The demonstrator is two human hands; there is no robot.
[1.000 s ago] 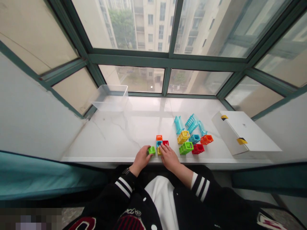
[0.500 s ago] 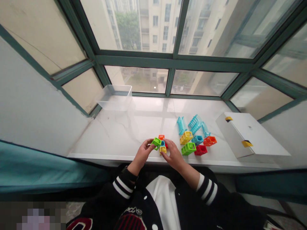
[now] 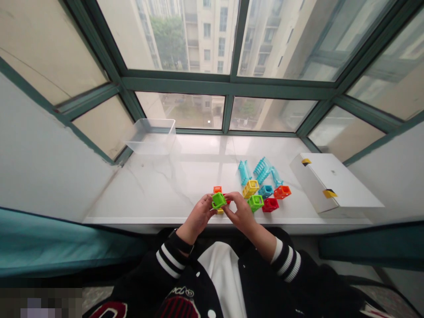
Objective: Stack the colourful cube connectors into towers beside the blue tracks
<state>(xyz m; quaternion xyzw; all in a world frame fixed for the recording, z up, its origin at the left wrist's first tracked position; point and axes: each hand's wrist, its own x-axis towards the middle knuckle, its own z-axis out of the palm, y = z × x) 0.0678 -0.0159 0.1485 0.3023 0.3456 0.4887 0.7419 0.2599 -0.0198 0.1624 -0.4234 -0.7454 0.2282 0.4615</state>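
A green hollow toy block [image 3: 218,201] is held up over the sill between my two hands. My left hand [image 3: 199,215] grips it from the left, fingers closed. From the other side, the fingertips and thumb of my right hand [image 3: 241,212] pinch at its right edge. Partly hidden beneath it are an orange block [image 3: 217,189], a yellow block [image 3: 219,211] and a bit of red; how they join cannot be made out. Just right of my right hand stand another green block [image 3: 255,203] and a yellow block [image 3: 251,188].
A blue block [image 3: 265,191], an orange-red block [image 3: 282,192] and a red block [image 3: 270,205] stand farther right. Behind them lie light-blue curved track-like pieces [image 3: 263,169]. A white box [image 3: 341,181] sits at the right, a clear plastic tub [image 3: 152,140] at the back left by the window.
The green block has shifted over the other blocks and turned, now covering the blue one. My right fingers have come to its edge. The whole view has swung slightly right.
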